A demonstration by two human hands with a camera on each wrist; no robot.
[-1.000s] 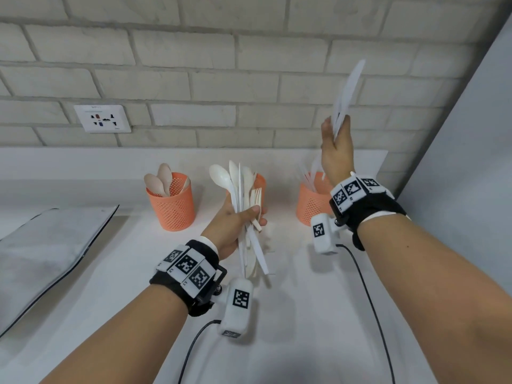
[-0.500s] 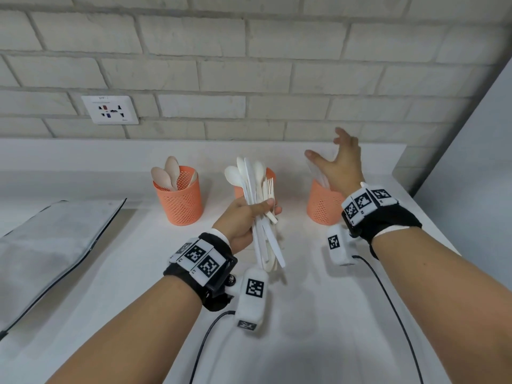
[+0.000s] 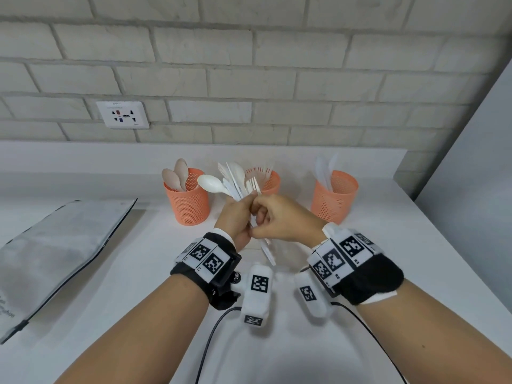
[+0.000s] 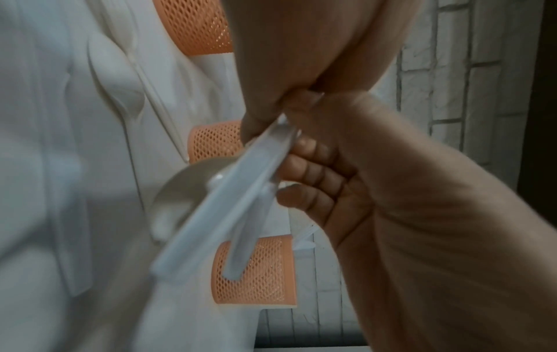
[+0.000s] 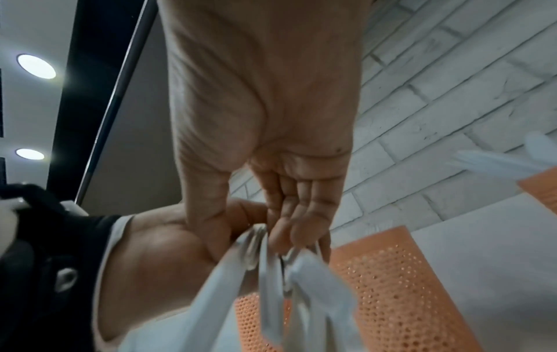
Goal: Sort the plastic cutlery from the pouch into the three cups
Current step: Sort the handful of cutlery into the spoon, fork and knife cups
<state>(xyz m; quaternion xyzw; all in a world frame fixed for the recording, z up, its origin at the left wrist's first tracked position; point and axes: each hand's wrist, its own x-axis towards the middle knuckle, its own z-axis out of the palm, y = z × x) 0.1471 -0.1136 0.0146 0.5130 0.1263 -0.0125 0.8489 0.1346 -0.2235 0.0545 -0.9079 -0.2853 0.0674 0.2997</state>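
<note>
Both wrist views are blurred, and there the handles of the cutlery bundle [image 3: 240,189] smear into grey streaks; which piece the right hand [image 3: 279,220] has taken cannot be told. The middle cup [image 3: 270,180] is mostly hidden behind the bundle, and the grey pouch [image 3: 55,245] is cut off at the left edge.

The bundle is white plastic: a spoon bowl juts left, fork tines and flat blades fan upward. The left hand [image 3: 235,220] has its grip clamped round the handles, above the white surface [image 3: 138,286] in front of the middle cup. The right hand's fingers curl in and pinch at the bundle just beside the left thumb.

The left cup [image 3: 188,203] holds beige spoons, the right cup [image 3: 333,198] white knives.

Half a second ago the right hand was spread open over the right cup; it has since come back to the bundle.
</note>
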